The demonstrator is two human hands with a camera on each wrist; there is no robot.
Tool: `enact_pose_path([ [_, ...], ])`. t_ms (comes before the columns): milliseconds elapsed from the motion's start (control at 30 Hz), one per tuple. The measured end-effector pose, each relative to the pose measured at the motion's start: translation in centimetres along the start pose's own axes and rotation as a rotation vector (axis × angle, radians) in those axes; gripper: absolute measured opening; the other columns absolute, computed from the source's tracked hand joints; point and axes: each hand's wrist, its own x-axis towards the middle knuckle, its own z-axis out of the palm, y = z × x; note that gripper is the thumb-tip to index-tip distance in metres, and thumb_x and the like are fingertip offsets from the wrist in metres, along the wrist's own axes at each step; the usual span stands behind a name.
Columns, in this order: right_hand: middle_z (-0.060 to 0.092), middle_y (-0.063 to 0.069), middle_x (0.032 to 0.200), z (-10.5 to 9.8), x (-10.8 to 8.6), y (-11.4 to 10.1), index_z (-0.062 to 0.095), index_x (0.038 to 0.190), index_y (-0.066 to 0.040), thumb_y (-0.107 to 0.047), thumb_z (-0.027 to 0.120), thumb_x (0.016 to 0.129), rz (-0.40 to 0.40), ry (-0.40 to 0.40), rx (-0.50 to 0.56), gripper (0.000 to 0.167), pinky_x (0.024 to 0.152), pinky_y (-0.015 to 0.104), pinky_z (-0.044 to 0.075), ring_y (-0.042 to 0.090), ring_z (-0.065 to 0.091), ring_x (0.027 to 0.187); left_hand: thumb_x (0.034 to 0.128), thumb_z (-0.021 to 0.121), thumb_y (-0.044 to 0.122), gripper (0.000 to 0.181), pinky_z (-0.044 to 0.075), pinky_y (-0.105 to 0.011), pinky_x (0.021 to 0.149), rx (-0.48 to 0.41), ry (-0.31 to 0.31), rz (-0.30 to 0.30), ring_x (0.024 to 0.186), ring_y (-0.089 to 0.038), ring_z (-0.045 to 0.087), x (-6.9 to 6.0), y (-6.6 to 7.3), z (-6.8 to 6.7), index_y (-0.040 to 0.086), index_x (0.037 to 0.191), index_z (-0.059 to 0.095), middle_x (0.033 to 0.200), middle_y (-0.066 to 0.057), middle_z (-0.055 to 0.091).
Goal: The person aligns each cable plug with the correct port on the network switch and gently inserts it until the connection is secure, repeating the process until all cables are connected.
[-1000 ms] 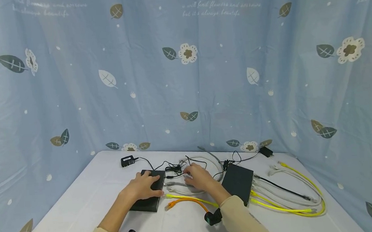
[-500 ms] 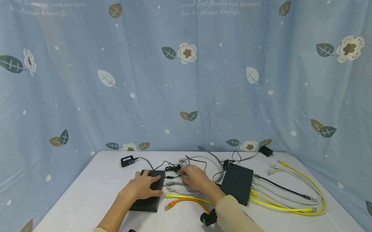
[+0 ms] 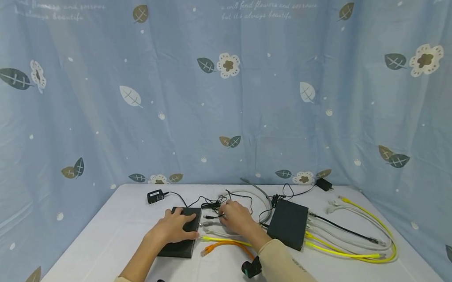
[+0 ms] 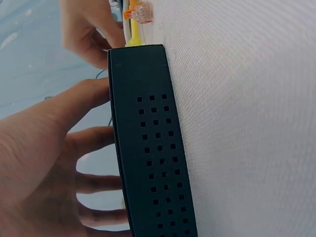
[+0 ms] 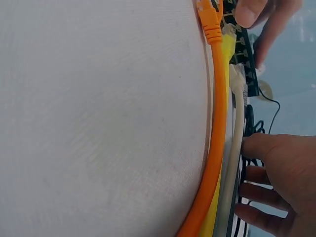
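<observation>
My left hand [image 3: 173,227] rests on top of a flat black network switch [image 3: 181,249], fingers spread over its surface. In the left wrist view the switch's side [image 4: 153,143] shows rows of square vent holes. To its right, my right hand [image 3: 234,218] pinches a thin black power cord [image 3: 217,216], whose plug [image 3: 208,217] points at the switch; the fingertips are partly hidden. Grey, white, yellow and orange network cables lie below that hand. Along the switch's edge, ports [image 5: 241,49] face the orange cable [image 5: 217,108].
A second black switch [image 3: 289,224] stands to the right, with white, yellow and black cables at its ports. A power adapter [image 3: 156,196] lies back left, another adapter [image 3: 323,184] back right. Coiled black cord [image 3: 212,204] lies behind the right hand.
My right hand has moved a little left along the black cord, toward the plug, and the plug has shifted slightly. My left hand stays on the switch.
</observation>
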Motion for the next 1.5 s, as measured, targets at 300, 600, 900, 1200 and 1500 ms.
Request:
enact_pose_path([
  [300, 0.059, -0.006, 0.079, 0.1, -0.2, 0.3, 0.072, 0.08, -0.024, -0.03, 0.071, 0.089, 0.041, 0.068, -0.146, 0.011, 0.057, 0.027, 0.049, 0.011, 0.053, 0.073, 0.0812, 0.072, 0.057, 0.071, 0.041, -0.071, 0.092, -0.015, 0.0, 0.005, 0.129, -0.058, 0.039, 0.0, -0.2, 0.2, 0.022, 0.141, 0.056, 0.148, -0.026, 0.039],
  [600, 0.068, -0.006, 0.081, 0.1, 0.0, 0.3, 0.078, 0.081, -0.023, -0.027, 0.076, 0.083, -0.031, 0.145, -0.213, 0.006, 0.068, 0.029, 0.051, 0.014, 0.057, 0.077, 0.0765, 0.071, 0.064, 0.083, 0.042, -0.07, 0.091, -0.013, -0.019, -0.066, 0.122, -0.058, 0.047, 0.0, -0.4, 0.2, 0.018, 0.143, 0.053, 0.149, -0.028, 0.039],
  [900, 0.068, -0.006, 0.087, 0.5, 0.0, -0.2, 0.079, 0.089, -0.024, -0.023, 0.074, 0.087, -0.087, 0.104, -0.07, 0.005, 0.071, 0.027, 0.054, 0.014, 0.058, 0.082, 0.0766, 0.072, 0.063, 0.082, 0.038, -0.073, 0.093, -0.019, -0.017, -0.04, 0.124, -0.058, 0.045, 0.1, -0.5, 0.1, 0.019, 0.143, 0.053, 0.147, -0.024, 0.042],
  [1200, 0.067, -0.008, 0.081, 0.5, -0.5, -1.2, 0.077, 0.081, -0.023, -0.02, 0.069, 0.091, -0.057, 0.12, -0.007, 0.013, 0.062, 0.022, 0.049, 0.01, 0.055, 0.076, 0.0765, 0.072, 0.062, 0.081, 0.04, -0.07, 0.093, -0.01, -0.021, -0.044, 0.124, -0.054, 0.046, -0.3, -0.9, 0.3, 0.021, 0.143, 0.053, 0.148, -0.022, 0.042],
  [1500, 0.066, -0.008, 0.082, 0.6, -0.1, -1.0, 0.078, 0.084, -0.023, -0.022, 0.068, 0.092, -0.013, 0.118, -0.023, 0.012, 0.063, 0.022, 0.05, 0.01, 0.056, 0.079, 0.0758, 0.072, 0.064, 0.082, 0.04, -0.07, 0.093, -0.008, -0.017, -0.036, 0.124, -0.054, 0.046, 0.2, -0.7, 0.4, 0.021, 0.143, 0.053, 0.148, -0.022, 0.042],
])
